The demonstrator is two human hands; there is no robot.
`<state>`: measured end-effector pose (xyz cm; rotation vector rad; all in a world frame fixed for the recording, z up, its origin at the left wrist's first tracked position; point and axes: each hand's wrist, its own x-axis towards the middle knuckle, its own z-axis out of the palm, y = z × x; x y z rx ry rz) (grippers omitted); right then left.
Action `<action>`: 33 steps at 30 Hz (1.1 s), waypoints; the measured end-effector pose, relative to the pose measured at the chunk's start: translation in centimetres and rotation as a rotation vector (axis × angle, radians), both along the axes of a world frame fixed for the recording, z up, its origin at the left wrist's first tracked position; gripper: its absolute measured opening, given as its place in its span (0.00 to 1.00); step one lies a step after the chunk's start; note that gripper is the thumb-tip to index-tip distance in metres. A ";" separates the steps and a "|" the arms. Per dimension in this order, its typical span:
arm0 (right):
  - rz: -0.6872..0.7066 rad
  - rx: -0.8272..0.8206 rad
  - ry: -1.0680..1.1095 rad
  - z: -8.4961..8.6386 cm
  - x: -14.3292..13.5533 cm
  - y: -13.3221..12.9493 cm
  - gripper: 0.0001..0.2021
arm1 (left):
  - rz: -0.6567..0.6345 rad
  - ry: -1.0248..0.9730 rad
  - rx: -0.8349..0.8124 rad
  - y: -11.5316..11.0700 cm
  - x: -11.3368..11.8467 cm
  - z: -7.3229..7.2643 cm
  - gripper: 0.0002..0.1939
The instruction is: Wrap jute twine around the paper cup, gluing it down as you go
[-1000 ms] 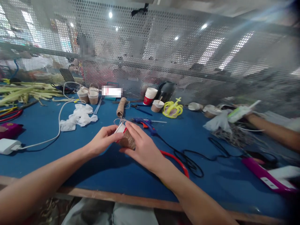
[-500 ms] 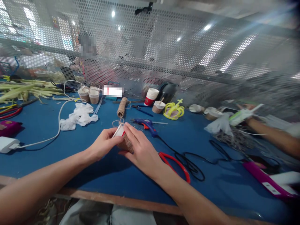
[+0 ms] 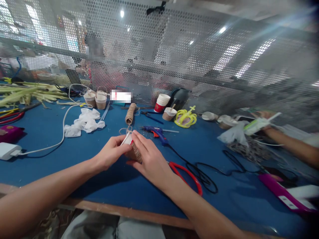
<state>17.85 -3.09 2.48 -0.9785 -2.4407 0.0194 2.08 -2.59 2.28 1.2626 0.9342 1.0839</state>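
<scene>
Between my two hands, tilted above the blue table, is a paper cup (image 3: pixel 136 153) partly wrapped in brown twine. Its white rim and a bit of red print show. My left hand (image 3: pixel 111 151) grips the rim side, with the thumb on the white part. My right hand (image 3: pixel 149 156) wraps the twine-covered side, fingers laid along it. A loose loop of twine (image 3: pixel 126 130) rises from the cup toward the twine roll (image 3: pixel 130 114) lying just beyond. Right of the roll lies a blue glue gun (image 3: pixel 157 133) with an orange trigger.
Behind stand stacked paper cups (image 3: pixel 162 102), a yellow crown-like basket (image 3: pixel 185 118), blue pliers (image 3: pixel 152 116) and twine-wrapped cups (image 3: pixel 100 100). White cloth (image 3: pixel 84 122) lies left. Red handles (image 3: pixel 189 176) and a black cord (image 3: pixel 206 177) lie right. Another person's arm (image 3: pixel 289 141) reaches in from the right.
Both hands keep the same hold on the cup, with barely any movement. The view has shifted slightly. At the right, the other person's hand and the pale packet have moved a little.
</scene>
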 end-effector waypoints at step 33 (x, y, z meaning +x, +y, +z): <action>0.163 -0.999 0.211 5.2 -8.4 10.4 0.18 | -0.838 0.083 0.119 -2.4 -0.3 1.8 0.14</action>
